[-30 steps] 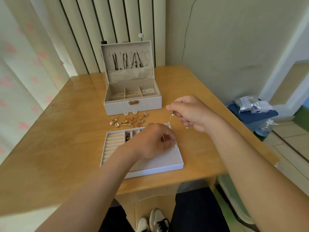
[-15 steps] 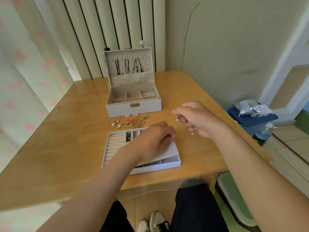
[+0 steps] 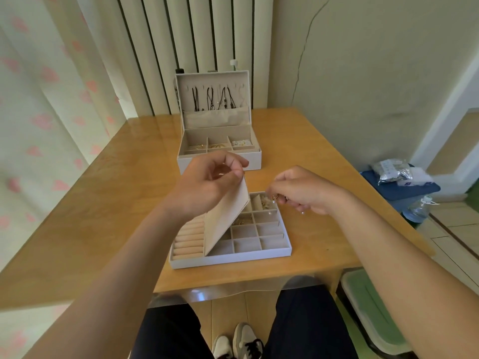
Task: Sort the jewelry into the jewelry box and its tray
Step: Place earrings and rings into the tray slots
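White-walled, the tray (image 3: 230, 259) sits at the near edge of the wooden worktop (image 3: 116, 216), with ring rolls (image 3: 188, 239) on its left and small square compartments (image 3: 269, 229) on its right. The left hand (image 3: 207, 185) has its grip pinched on the top corner of a beige flap (image 3: 225, 218), which stands tilted up over the compartments. Just beside it, the right hand (image 3: 303, 190) hovers over the tray's far corner, its grip curled round small beaded jewelry (image 3: 273, 199). Farther back the jewelry box (image 3: 255, 159) stands open, with necklaces (image 3: 215, 99) hanging in its lid.
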